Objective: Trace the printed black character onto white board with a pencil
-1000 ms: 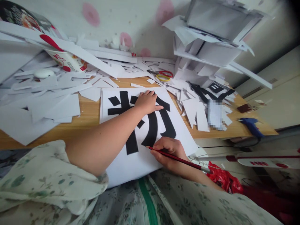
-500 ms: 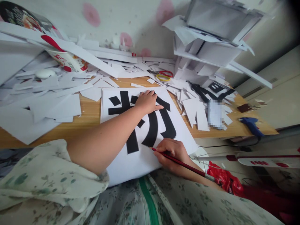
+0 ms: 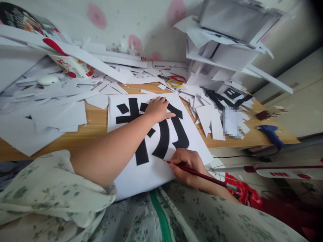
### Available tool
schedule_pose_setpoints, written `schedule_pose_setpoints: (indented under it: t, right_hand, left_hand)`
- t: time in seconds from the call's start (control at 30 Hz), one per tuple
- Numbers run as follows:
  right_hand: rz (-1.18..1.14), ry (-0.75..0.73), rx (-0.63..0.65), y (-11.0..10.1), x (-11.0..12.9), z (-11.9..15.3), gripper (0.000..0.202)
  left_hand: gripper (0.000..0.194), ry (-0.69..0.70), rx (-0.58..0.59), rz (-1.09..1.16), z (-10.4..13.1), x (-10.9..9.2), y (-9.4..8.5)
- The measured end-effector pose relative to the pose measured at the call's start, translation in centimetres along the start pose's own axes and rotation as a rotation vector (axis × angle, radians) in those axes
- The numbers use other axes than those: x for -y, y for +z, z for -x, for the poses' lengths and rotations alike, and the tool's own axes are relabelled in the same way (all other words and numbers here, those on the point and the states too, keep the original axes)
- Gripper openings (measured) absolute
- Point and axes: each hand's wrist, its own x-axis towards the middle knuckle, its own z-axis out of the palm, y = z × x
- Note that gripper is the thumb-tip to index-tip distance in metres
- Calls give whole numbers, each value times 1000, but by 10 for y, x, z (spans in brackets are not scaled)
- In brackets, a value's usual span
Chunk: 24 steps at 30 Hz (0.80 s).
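Note:
A large black character cut-out [image 3: 142,151] lies on a white sheet [image 3: 151,179] at the front of the table. My left hand [image 3: 158,109] is spread flat over the top of the cut-out's right part, pressing on it, fingers apart. In my right hand [image 3: 188,164] is a dark red and black pencil [image 3: 199,174], pinched between thumb and fingers. Its tip touches the sheet by the lower end of the long curved black stroke. My left forearm crosses over the left part of the character and hides some of it.
White board scraps [image 3: 60,114] cover the left and back of the wooden table [image 3: 97,126]. Scissors [image 3: 176,80] with red and yellow handles lie at the back. A paper cup [image 3: 73,67], a stacked white structure [image 3: 222,55], black cut pieces [image 3: 214,97] and a blue glue gun [image 3: 270,132] stand around.
The pencil tip and my right hand have shifted slightly right along the lower end of the curved stroke. My left hand stays pressed in the same place.

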Motion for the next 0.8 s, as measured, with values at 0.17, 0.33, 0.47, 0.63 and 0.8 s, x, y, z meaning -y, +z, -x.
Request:
schedule_pose_setpoints:
  t: [0.17, 0.33, 0.47, 0.63, 0.8]
  right_hand:
    - [-248, 151, -117, 1, -3, 2, 15]
    - [-263, 164, -91, -1, 4, -15, 15]
    - [-200, 96, -32, 5, 9, -31, 12]
    - [-118, 2, 2, 14, 5, -34, 10]
    - [-88, -48, 8, 16, 2, -31, 10]
  left_hand:
    - [67, 7, -9, 1, 0, 0, 0]
    - [66, 14, -23, 2, 0, 1, 1]
    - [66, 13, -30, 6, 0, 1, 1]
    - [62, 19, -31, 15, 1, 1, 0]
    - [63, 16, -28, 26, 2, 1, -1]
